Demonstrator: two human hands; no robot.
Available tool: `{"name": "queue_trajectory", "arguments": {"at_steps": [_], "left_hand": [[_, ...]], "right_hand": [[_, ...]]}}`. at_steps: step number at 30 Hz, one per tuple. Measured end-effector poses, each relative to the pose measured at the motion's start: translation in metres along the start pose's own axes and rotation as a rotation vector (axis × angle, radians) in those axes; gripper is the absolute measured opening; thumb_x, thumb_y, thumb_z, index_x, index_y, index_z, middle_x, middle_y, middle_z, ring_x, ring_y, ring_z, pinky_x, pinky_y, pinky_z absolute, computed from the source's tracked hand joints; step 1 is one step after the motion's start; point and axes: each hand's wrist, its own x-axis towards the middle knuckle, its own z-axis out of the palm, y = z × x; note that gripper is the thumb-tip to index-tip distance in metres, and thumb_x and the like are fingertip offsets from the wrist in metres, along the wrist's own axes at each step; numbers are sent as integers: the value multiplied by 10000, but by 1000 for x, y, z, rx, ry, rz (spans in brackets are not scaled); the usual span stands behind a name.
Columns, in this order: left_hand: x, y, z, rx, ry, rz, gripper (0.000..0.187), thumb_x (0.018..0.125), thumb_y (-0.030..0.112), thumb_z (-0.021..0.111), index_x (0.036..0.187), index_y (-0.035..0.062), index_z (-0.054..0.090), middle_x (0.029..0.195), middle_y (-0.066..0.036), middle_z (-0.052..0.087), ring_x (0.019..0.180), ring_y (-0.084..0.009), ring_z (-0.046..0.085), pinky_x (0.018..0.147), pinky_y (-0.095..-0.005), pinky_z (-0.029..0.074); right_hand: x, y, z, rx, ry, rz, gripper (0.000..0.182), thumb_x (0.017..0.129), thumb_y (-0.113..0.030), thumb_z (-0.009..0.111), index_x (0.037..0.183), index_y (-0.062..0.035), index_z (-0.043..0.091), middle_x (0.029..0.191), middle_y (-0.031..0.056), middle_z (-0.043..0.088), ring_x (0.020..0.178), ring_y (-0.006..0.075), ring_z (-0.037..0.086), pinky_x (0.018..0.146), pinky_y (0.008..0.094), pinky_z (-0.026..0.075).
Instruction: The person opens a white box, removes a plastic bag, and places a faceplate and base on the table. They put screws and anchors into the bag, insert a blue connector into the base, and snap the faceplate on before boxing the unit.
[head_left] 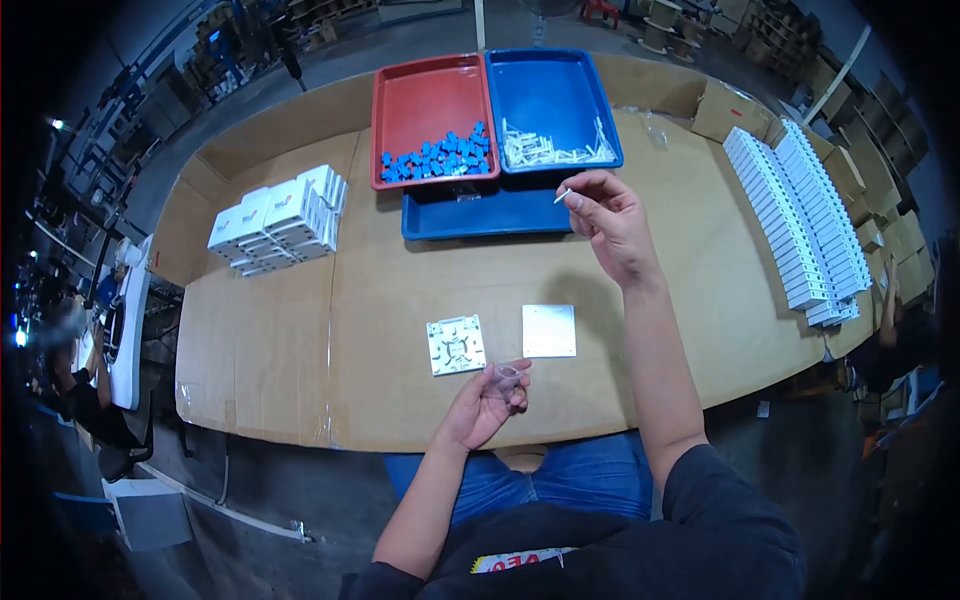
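Near the table's front edge, my left hand (484, 406) is closed round a small clear plastic bag (506, 382). Raised over the right end of the lower blue tray (480, 222), my right hand (608, 222) pinches a small white piece (563, 196) between thumb and fingertips. Just above my left hand lies a white square tray with moulded clips (455, 345), its inner side facing up. Beside it on the right is a flat white square cover (549, 331).
A red bin (433, 92) holds blue parts (440, 156); a blue bin (548, 90) holds white sticks (545, 148). White boxes (275, 222) are stacked at left, rows of white units (800, 220) at right. Cardboard walls (340, 112) edge the table. People sit at both sides.
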Motion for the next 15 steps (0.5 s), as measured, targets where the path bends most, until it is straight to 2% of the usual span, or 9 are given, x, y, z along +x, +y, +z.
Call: {"name": "queue_trajectory", "arguments": {"at_steps": [2,3,6,7,10,11,14,15], "left_hand": [[-1,-3,-4,10,22,-11,603,1131,448,424,1433,-61,539,1131,-101,686,891,-178,620,879,-343,507],[0,-2,-4,1,20,-7,601,1133,449,418,1429,-59,544,1137,-102,689,891,-179,622,874,-343,508],[-1,-1,-8,-53,-1,-7,604,1131,462,411,1413,-51,561,1145,-111,705,891,-185,637,882,-369,506],[2,0,-9,-70,-22,-7,607,1129,469,410,1407,-48,568,1146,-115,711,891,-189,645,888,-381,504],[1,1,-4,-53,15,-9,600,1139,459,396,1395,-52,579,1128,-112,714,895,-189,634,863,-339,527],[2,0,-9,-55,8,-20,578,1139,459,395,1387,-25,591,1139,-122,718,908,-193,643,875,-339,536],[2,0,-3,-5,8,11,550,1139,459,396,1375,9,606,1156,-131,722,917,-194,652,876,-339,543],[3,0,-5,24,17,0,551,1137,479,383,1352,25,608,1168,-117,722,915,-190,656,901,-379,519]], "right_hand": [[-17,8,-1,-49,0,37,123,940,-57,781,1055,-35,743,990,49,757,712,29,526,594,208,376],[-26,12,-3,-169,6,87,127,935,-55,785,1053,-26,749,989,49,758,752,32,569,629,202,420],[-65,37,3,-337,-46,214,140,930,-45,783,1064,-18,754,977,33,758,798,36,607,672,201,467],[-79,42,9,-325,-78,255,139,929,-39,776,1064,-10,756,930,6,745,820,44,631,702,214,496],[-110,49,17,-392,-156,407,118,926,-58,784,1031,-10,763,880,-13,723,776,38,607,674,219,478],[-115,48,19,-478,-200,436,117,901,-70,800,1003,-21,773,848,-18,708,727,47,582,651,234,460],[-117,48,23,-620,-345,406,137,865,-68,814,996,-42,781,825,-9,705,710,64,569,642,244,448],[-116,47,25,-658,-378,364,145,858,-63,805,1001,-47,780,854,6,707,745,85,585,665,257,459]]}}
